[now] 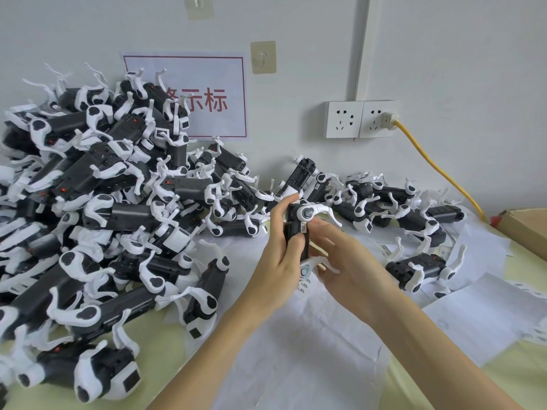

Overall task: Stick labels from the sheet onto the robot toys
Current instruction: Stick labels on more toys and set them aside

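Observation:
My left hand [281,250] grips a black-and-white robot toy [302,220], held upright above the table at the centre of the view. My right hand [343,258] touches the toy's black body from the right, its fingertips at a small white label [304,226] on it. The toy's white legs stick out above and below my hands. A label sheet [302,287] with a few small printed labels lies under my hands, mostly hidden.
A big heap of robot toys [103,202] fills the left of the table. A smaller group of robot toys [399,208] lies at the back right. White backing sheets [479,312] cover the table's right. A cardboard box [524,229] stands far right. A yellow cable [438,167] runs from the wall socket.

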Available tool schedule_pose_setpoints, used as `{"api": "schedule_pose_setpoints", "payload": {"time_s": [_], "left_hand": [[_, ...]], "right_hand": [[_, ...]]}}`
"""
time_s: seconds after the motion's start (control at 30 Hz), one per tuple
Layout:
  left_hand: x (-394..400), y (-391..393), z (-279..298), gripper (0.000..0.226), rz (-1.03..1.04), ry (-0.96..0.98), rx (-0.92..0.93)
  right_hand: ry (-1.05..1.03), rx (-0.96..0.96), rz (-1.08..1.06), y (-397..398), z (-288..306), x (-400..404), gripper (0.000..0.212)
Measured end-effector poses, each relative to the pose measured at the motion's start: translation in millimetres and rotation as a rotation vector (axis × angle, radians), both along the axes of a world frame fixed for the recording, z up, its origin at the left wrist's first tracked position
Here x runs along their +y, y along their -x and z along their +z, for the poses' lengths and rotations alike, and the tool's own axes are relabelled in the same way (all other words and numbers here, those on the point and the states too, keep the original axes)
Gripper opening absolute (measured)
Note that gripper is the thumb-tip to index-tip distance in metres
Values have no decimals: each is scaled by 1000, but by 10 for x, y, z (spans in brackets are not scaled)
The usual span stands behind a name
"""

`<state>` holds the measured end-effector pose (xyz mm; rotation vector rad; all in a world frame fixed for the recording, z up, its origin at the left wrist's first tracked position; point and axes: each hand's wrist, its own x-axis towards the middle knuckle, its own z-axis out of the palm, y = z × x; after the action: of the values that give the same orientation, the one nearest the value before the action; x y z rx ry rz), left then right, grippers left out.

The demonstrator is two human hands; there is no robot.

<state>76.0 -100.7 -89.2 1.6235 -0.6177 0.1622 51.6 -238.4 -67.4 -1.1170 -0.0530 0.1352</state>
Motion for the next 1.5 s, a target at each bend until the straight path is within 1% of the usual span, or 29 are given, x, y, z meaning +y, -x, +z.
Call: {"api": "schedule_pose_setpoints", "payload": {"time_s": [0.13, 0.23, 0.33, 0.43, 0.53, 0.6, 0.67, 0.8, 0.87, 0.93, 1.07, 1.17, 1.23, 1.3, 1.37, 1.4, 1.5], "left_hand": [[9, -10, -7, 53, -13, 9, 7], [-3, 12, 16, 53, -19, 13, -2], [7, 26, 41, 53, -4, 5, -27], [25, 8, 51, 54, -4, 14, -16], [39, -12, 44, 54, -6, 45, 15], [36, -26, 32, 54, -36, 50, 61], [37, -51, 18, 53, -61, 69, 94], [43, -69, -1, 46, -57, 122, 114], [45, -59, 5, 47, -56, 113, 125], [49, -59, 8, 48, -46, 102, 131], [72, -34, 45, 59, -40, 144, 161], [81, -10, 75, 61, -58, 154, 164], [79, -9, 60, 61, -84, 150, 153], [71, -21, 26, 59, -100, 149, 148], [62, -40, -15, 53, -109, 144, 149], [65, -53, -25, 50, -115, 136, 160], [79, -91, -42, 52, -110, 164, 205]], "right_hand": [[20, -23, -1, 0, -16, 15, 3], [22, -17, 23, -6, -15, 11, 14], [-36, 6, 33, -36, -10, -2, 28], [-23, 0, 48, -22, 4, -18, 22], [-48, 17, 25, -26, -9, -28, 29], [-30, 18, -3, -25, -17, -26, 24], [-9, -6, -16, -13, -24, -4, 20], [-11, -113, -55, 7, -38, 48, 28], [35, -157, -103, -7, -56, 57, 29], [61, -163, -120, -18, -71, 50, 29], [48, -148, -72, -27, -59, 21, 33], [5, -129, -48, -15, -50, 39, 30], [26, -124, -91, -6, -64, 78, 34], [53, -125, -124, -12, -87, 90, 32], [77, -137, -93, -21, -105, 71, 28], [81, -140, -70, -26, -112, 55, 30], [56, -145, -6, -30, -108, 23, 39]]}}
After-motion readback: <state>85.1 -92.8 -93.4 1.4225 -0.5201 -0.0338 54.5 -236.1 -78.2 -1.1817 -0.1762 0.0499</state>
